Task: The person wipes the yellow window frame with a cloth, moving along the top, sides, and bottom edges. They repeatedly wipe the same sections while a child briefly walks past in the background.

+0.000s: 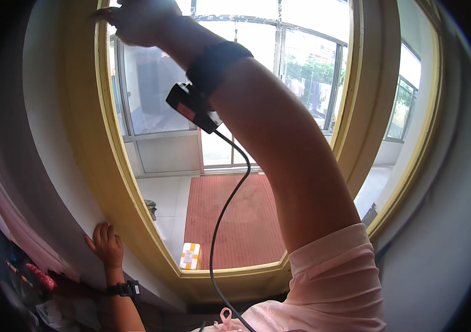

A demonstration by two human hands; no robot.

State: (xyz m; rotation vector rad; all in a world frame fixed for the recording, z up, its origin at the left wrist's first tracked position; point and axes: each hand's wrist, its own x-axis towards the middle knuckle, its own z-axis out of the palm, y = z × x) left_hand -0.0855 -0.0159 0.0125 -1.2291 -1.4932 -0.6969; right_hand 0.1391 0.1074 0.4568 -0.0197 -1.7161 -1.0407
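My right arm reaches up across a window pane in a yellow-painted wooden frame (113, 137). At the pane's upper left corner is my right hand (142, 23), blurred by glare; whether it holds something cannot be told. A black strap and a small black device with a cable (191, 108) sit on that wrist. White streaks, like foam or water, show near the top of the glass. Low on the left, my left hand (106, 245) rests with its fingers spread against the edge of the frame and the pale wall beside it, holding nothing. Its wrist also bears a black strapped device.
Beyond the glass lie a red ribbed mat (235, 220), a white box with yellow tape (190, 256) and metal-framed windows. The black cable (214, 232) hangs in front of the pane. Pink fabric (15, 232) and assorted items are at lower left. Another yellow-framed pane stands right.
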